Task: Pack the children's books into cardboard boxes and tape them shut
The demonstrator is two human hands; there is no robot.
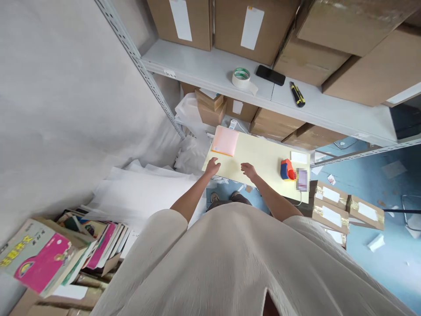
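Observation:
My left hand (213,166) is over the front left edge of a pale yellow table (259,151). Its fingers are loosely bent and apart, with nothing in them. A pink sheet or folder with an orange edge (225,140) lies just beyond that hand on the table. My right hand (248,170) is above the table's front middle, fingers half curled and holding nothing visible. Farther right stand a red and blue holder (287,170) and, beside it, a blurred-out phone-like thing (302,180) with a cable. Behind them lies a white card (298,157).
A grey metal shelf (210,66) with cartons (256,26) rises behind the table; a tape roll (241,78), a black phone (270,75) and a utility knife (297,94) lie on it. White foam sheets (141,188) and books (42,259) are at left; taped boxes (330,215) at right.

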